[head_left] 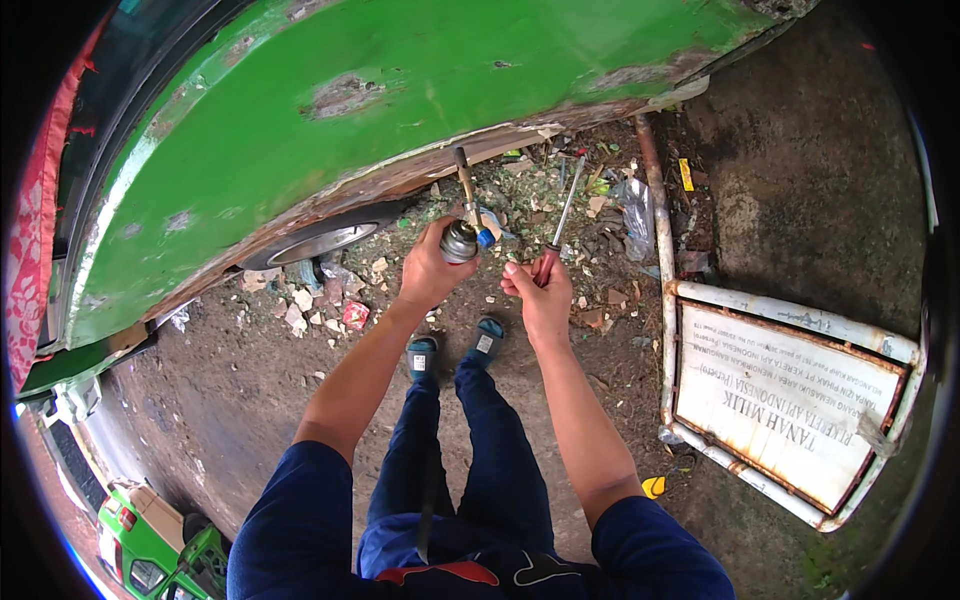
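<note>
Gas canister (459, 241), at 11 o'clock from view centre, was gripped in the left hand (428, 268), its contents hidden and no flame visible at the fitted torch (467, 185); screwdriver (549, 261), at 1 o'clock, was grasped by its red handle in the right hand (546, 298). Green panel (420, 70), spanning 10 to 1 o'clock, bore scattered bare patches amid much intact paint, so work was judged partial with most surface left; screwdriver tip stood clear, torch contact undetermined.
</note>
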